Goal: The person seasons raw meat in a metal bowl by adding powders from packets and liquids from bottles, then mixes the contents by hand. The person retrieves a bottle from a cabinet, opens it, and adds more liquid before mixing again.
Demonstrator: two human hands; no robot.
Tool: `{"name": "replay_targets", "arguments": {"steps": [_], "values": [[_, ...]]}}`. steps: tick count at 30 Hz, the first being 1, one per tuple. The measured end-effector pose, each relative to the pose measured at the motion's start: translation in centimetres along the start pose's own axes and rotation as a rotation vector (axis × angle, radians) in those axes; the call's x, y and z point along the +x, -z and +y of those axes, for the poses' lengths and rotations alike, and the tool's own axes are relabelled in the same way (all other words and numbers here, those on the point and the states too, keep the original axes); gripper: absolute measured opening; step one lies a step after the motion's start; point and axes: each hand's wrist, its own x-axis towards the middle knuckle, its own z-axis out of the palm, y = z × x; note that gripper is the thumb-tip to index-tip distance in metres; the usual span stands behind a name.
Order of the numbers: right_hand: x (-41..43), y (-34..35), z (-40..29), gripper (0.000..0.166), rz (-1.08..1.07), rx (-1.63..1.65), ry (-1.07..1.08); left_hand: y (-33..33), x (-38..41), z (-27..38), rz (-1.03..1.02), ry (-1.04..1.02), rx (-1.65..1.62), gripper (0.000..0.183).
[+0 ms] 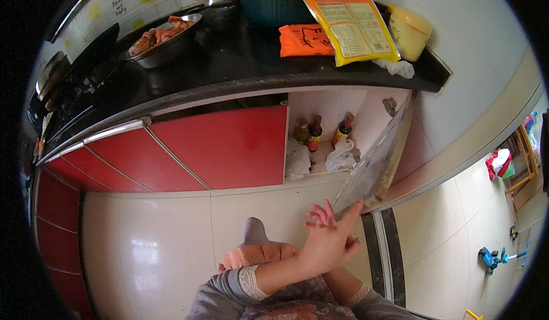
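My wrists cross low in the picture. On top is my left hand [332,243], with one finger extended towards the edge of the open cabinet door [377,161]; whether it touches is unclear. Behind it, my right hand [319,217] is mostly hidden, its fingers apart, and nothing shows in them. Beyond the door, the open cabinet [324,99] holds dark sauce bottles [314,135] with red caps and white plastic bags [341,155]. Above, an orange and yellow seasoning packet [351,24] rests on the black countertop [240,58] beside a folded orange packet [302,41].
A metal bowl of raw meat [161,37] stands on the counter, left of a dark green basin [274,11]. A yellow lidded tub [409,30] stands near the right wall. Red cabinet doors [223,148] run below. A doorway threshold [384,251] lies to the right.
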Motion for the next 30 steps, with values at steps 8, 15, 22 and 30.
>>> {"name": "replay_targets", "arguments": {"steps": [8,15,22,30], "values": [[7.3,1.5,3.3,0.050,-0.118,-0.707,0.091,-2.6,1.6,2.4,-0.437,-0.071,-0.515,0.073],[12.8,6.9,4.3,0.047,-0.025,-1.058,0.225,-2.9,3.0,-0.3,-0.485,-0.131,-0.721,0.062],[14.0,6.7,5.5,0.050,0.061,-1.038,0.234,-4.0,2.3,-7.0,-0.243,0.185,-0.648,0.038],[20.3,5.1,10.0,0.051,0.516,-0.852,0.271,-9.3,3.7,-18.8,0.134,0.774,-0.935,0.046]]}}
